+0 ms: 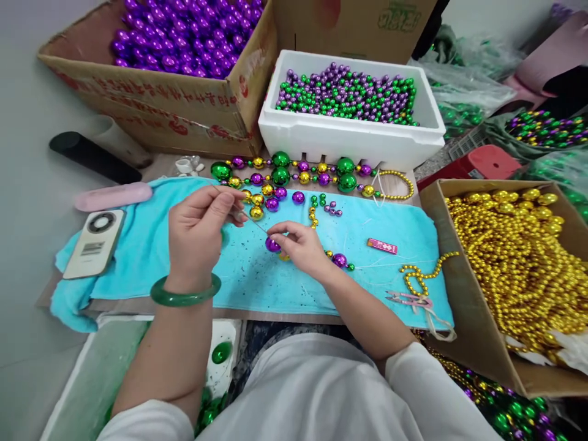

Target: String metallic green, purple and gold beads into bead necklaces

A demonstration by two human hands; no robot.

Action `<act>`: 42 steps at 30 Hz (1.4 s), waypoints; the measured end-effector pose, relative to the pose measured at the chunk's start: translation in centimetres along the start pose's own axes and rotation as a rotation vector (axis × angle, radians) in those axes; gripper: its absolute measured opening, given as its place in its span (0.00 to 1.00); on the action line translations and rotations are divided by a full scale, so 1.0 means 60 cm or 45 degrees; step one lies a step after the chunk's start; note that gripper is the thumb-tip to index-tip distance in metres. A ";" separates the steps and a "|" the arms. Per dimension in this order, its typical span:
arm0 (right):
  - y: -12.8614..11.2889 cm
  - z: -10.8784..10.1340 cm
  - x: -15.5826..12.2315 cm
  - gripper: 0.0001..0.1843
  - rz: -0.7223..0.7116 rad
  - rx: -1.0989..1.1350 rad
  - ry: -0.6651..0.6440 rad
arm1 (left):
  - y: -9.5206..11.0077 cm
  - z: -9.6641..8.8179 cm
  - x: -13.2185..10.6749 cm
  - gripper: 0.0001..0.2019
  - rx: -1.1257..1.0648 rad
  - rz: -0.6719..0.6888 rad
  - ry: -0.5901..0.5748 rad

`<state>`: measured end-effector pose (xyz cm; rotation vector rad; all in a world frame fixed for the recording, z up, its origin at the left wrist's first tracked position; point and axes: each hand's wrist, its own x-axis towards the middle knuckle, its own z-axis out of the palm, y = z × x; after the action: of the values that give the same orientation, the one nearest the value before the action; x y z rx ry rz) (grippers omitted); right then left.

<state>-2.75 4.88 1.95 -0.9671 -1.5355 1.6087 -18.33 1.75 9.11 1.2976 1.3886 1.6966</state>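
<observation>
My left hand (202, 226), with a green bangle (185, 291) on its wrist, is closed in a pinch on one end of a thin needle (258, 226). The needle slants down to the right, to the pinched fingertips of my right hand (301, 248). Just under those fingertips is a large purple bead (272, 244), partly covered; whether the fingers touch it I cannot tell. Right of my right wrist, a purple bead (340, 261) and a small green bead (351, 267) sit on a pale thread (381, 265). Loose gold and purple beads (272, 204) lie beyond my hands on the blue towel (248, 288).
A finished-looking bead strand (304, 177) lies along the back. Pink snips (411, 299), a small pink box (382, 246) and a gold bead chain (416, 272) lie right. Around stand a purple-bead carton (184, 116), a foam box (349, 131) and a gold-bead carton (468, 294). A phone (94, 244) lies left.
</observation>
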 end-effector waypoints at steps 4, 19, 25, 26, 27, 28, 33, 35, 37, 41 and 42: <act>0.001 -0.001 0.001 0.06 -0.054 -0.101 -0.006 | -0.002 -0.003 0.013 0.06 -0.052 0.039 0.046; 0.014 0.001 -0.053 0.05 -0.240 -0.087 0.143 | -0.219 0.134 0.067 0.10 0.697 0.049 -1.144; 0.014 -0.007 -0.071 0.05 -0.226 -0.088 0.220 | -0.222 0.159 0.057 0.04 0.734 0.031 -1.169; 0.016 -0.008 -0.075 0.05 -0.220 -0.081 0.215 | -0.221 0.156 0.055 0.04 0.722 0.010 -1.121; 0.019 -0.009 -0.078 0.06 -0.212 -0.071 0.207 | -0.219 0.150 0.053 0.05 0.672 -0.039 -1.047; 0.023 -0.011 -0.081 0.06 -0.201 -0.056 0.201 | -0.215 0.142 0.052 0.06 0.564 -0.123 -0.936; 0.051 -0.024 -0.091 0.12 -0.062 0.073 0.272 | -0.174 0.082 0.055 0.12 -0.559 -0.726 -0.249; 0.058 -0.029 -0.089 0.13 -0.006 0.118 0.319 | -0.154 0.061 0.053 0.12 -0.807 -0.798 -0.139; 0.058 -0.033 -0.085 0.15 0.035 0.134 0.347 | -0.139 0.047 0.049 0.09 -0.906 -0.818 -0.071; 0.044 -0.032 -0.080 0.17 0.101 0.109 0.344 | -0.131 0.030 0.045 0.07 -0.955 -0.787 -0.002; 0.041 -0.031 -0.080 0.17 0.110 0.098 0.343 | -0.132 0.026 0.045 0.08 -0.966 -0.769 0.013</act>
<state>1.17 1.41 -0.32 -1.1689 -1.2559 1.5140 -18.90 6.96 2.42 0.3906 0.8553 1.5438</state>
